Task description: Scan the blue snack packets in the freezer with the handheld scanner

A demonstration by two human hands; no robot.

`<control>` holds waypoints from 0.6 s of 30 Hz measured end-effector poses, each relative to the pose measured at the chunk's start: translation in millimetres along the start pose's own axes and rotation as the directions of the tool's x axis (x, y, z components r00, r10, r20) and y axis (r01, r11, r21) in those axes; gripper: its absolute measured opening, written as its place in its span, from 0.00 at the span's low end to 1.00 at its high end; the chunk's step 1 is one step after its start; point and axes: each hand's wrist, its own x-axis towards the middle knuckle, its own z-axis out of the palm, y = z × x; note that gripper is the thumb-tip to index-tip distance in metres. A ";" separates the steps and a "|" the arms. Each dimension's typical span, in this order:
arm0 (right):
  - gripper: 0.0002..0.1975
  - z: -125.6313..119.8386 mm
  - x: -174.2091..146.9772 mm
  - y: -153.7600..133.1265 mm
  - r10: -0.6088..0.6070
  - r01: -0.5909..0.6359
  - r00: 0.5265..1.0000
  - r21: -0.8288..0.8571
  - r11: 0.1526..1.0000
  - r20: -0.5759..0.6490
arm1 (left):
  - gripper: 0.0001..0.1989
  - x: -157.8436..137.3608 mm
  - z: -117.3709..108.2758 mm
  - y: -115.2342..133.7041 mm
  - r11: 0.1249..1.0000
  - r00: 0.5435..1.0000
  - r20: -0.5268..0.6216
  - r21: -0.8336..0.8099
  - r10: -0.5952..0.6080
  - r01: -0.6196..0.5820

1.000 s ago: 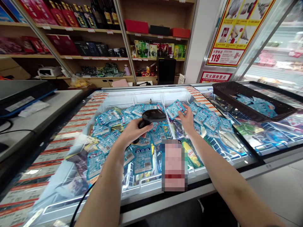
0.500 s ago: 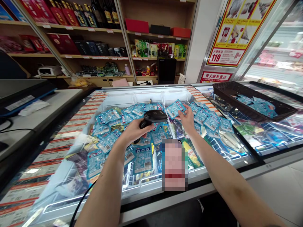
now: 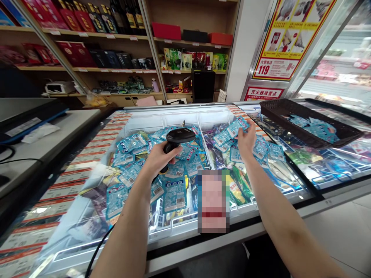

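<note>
At the far left, a pale counter (image 3: 69,127) adjoins the freezer chest, whose glass edge bears a strip of orange-and-white price labels (image 3: 58,193). Blue packets (image 3: 174,195) lie scattered across the chest's left section, around and below the left hand (image 3: 159,158). This hand is curled about the handle of a black scanner (image 3: 181,135), the fingers wrapped round the grip and the scanner's head above them. A white wire divider (image 3: 205,148) stands between the two hands. Beyond it, the right hand (image 3: 247,139) is nearly closed, thumb and fingers pinching the right-hand edge of a single blue packet (image 3: 236,126). The held packet extends leftward from the fingertips, to the right of the scanner and apart from it, tilted above further packets; others (image 3: 261,147) lie just right of the hand. At the far right, a dark brown basket (image 3: 301,135) contains more blue packets.
</note>
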 end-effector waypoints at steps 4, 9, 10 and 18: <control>0.22 -9.7 13.0 19.2 0.021 -0.052 0.993 -0.265 0.963 -0.118 | 0.19 1.5 -0.8 -2.0 1.000 0.999 -0.037 -0.011 -0.010 0.010; 0.22 -10.6 7.0 19.0 0.054 -0.118 0.986 -0.423 0.898 -0.161 | 0.18 3.4 -1.1 -4.2 1.000 0.994 -0.103 0.004 -0.018 0.018; 0.23 -10.4 4.6 15.5 0.044 -0.104 0.988 -0.436 0.894 -0.147 | 0.18 3.6 -1.1 -4.2 1.000 0.993 -0.113 0.007 -0.015 0.016; 0.16 6.6 -17.5 -22.6 -0.298 0.346 0.932 -0.257 0.902 0.209 | 0.18 6.9 -2.5 -9.6 1.000 0.982 -0.187 -0.015 -0.027 0.024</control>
